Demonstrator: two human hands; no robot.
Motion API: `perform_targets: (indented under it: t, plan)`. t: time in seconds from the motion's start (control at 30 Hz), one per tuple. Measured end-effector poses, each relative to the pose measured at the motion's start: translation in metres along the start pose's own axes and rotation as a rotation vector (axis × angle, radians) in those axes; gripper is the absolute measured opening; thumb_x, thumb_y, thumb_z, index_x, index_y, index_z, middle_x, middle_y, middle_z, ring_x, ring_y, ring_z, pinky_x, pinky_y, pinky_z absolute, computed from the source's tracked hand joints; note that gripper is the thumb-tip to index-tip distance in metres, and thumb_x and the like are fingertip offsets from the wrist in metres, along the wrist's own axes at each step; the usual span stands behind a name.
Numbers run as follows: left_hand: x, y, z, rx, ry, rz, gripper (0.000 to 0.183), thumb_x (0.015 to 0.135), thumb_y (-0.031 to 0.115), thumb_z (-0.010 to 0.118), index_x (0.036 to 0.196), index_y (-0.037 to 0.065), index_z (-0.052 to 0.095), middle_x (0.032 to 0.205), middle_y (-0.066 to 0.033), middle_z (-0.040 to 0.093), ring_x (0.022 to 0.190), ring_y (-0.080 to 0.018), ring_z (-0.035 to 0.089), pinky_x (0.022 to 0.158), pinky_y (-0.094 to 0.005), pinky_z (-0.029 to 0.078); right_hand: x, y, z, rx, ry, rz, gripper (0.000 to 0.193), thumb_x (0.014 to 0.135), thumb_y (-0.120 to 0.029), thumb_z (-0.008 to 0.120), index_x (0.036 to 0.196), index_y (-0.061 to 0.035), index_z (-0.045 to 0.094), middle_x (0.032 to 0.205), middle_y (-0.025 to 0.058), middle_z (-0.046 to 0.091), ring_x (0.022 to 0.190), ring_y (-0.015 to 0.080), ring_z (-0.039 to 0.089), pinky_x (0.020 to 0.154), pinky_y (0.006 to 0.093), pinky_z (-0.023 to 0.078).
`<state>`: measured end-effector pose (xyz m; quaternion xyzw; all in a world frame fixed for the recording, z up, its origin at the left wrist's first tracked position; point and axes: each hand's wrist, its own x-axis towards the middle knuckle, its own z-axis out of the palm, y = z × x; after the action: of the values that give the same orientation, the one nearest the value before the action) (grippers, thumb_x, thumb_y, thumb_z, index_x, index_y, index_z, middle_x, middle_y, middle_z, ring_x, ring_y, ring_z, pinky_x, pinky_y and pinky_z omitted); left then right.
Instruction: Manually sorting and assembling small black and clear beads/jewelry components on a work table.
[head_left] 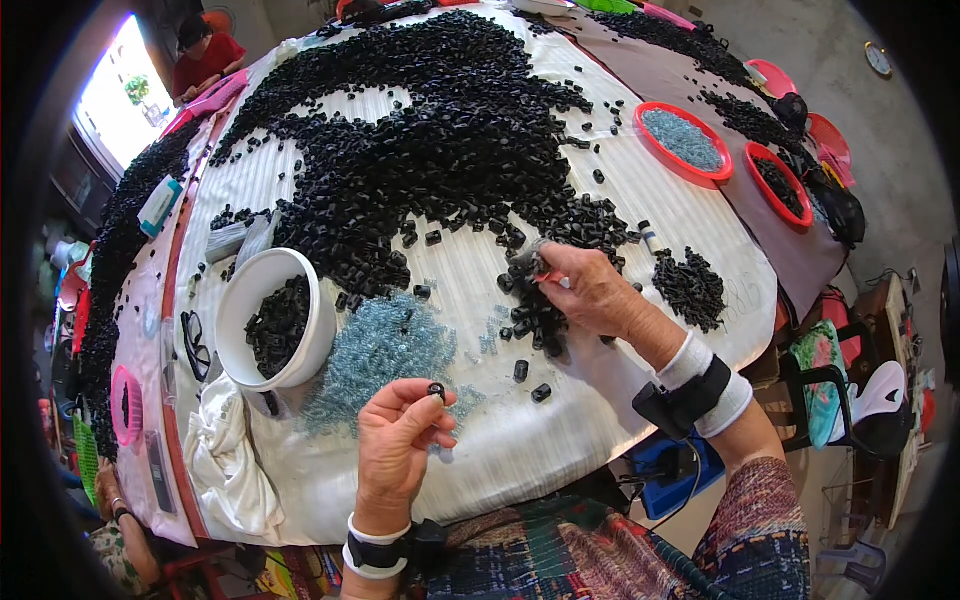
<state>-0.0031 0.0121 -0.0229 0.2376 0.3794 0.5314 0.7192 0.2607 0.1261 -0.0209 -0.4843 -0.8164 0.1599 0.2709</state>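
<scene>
My left hand (pixel 397 440) pinches a small black plastic part (pixel 437 390) with a round opening between thumb and forefinger, over the near edge of a heap of clear bluish small pieces (pixel 385 350). To the right, my right hand (pixel 585 290) is closed over the edge of the black parts pile (pixel 430 160). Its fingertips are drawn together and look dark; what they hold cannot be made out. Beneath and beside it lie loose black parts (pixel 541 393). Both wrists wear white cuffs with black straps.
A white bucket (pixel 322 330) of black parts stands left, near eyeglasses (pixel 194 346) and a white cloth (pixel 228 465). Red basins (pixel 640 135) sit at the right. A smaller black heap (pixel 690 288) lies right of my hand. Other people sit far left (pixel 205 62) and near left (pixel 125 545).
</scene>
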Motion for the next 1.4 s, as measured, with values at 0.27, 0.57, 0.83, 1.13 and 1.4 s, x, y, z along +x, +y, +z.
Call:
perform_targets:
  t: [0.27,0.57,0.83,1.13,1.4]
  plan:
    - [0.001,0.002,-0.001,-0.002,-0.014,-0.008,0.012,0.083,0.001,0.063,0.095,-0.001,0.061,0.086,-0.0145,0.067,0.065,-0.0154,0.065,0.052,-0.0254,0.056,0.036,0.000,-0.013,-0.101,0.069,0.050,0.012,0.075,0.001,0.051,0.086,-0.0003,0.047,0.082,0.0190,0.054,0.084,0.0382,0.054,0.074,0.0460,0.044]
    - [0.004,0.003,-0.002,-0.033,-0.041,-0.045,0.012,0.084,-0.001,0.062,0.096,-0.001,0.061,0.088,-0.0142,0.067,0.068,-0.0157,0.066,0.054,-0.0260,0.056,0.112,0.004,0.018,-0.498,-0.170,0.117,0.047,0.085,-0.027,0.056,0.130,-0.0182,0.044,0.137,0.0097,0.039,0.126,0.0351,0.034,0.094,0.0574,0.034]
    - [0.002,0.002,-0.006,-0.025,-0.057,-0.047,0.015,0.084,0.001,0.063,0.099,-0.001,0.060,0.091,-0.0156,0.067,0.070,-0.0158,0.066,0.055,-0.0257,0.056,0.116,-0.019,0.040,-0.392,-0.270,0.024,0.046,0.081,-0.031,0.058,0.124,-0.0178,0.049,0.127,0.0063,0.046,0.119,0.0295,0.040,0.089,0.0542,0.037]
    - [0.002,0.002,-0.001,0.009,-0.011,-0.029,0.009,0.084,0.002,0.061,0.093,0.000,0.060,0.087,-0.0140,0.066,0.065,-0.0149,0.065,0.050,-0.0253,0.055,0.025,-0.030,0.016,-0.318,-0.245,-0.432,0.027,0.075,-0.021,0.065,0.099,-0.0103,0.058,0.117,0.0031,0.056,0.116,0.0251,0.047,0.090,0.0435,0.039]
    - [0.000,0.003,-0.005,-0.013,-0.037,-0.004,0.012,0.085,0.002,0.062,0.097,0.000,0.060,0.090,-0.0132,0.067,0.068,-0.0142,0.065,0.054,-0.0248,0.056,-0.042,-0.033,-0.018,-0.294,-0.248,-0.420,0.023,0.075,-0.017,0.064,0.096,-0.0105,0.060,0.116,0.0032,0.057,0.116,0.0257,0.049,0.091,0.0411,0.040]
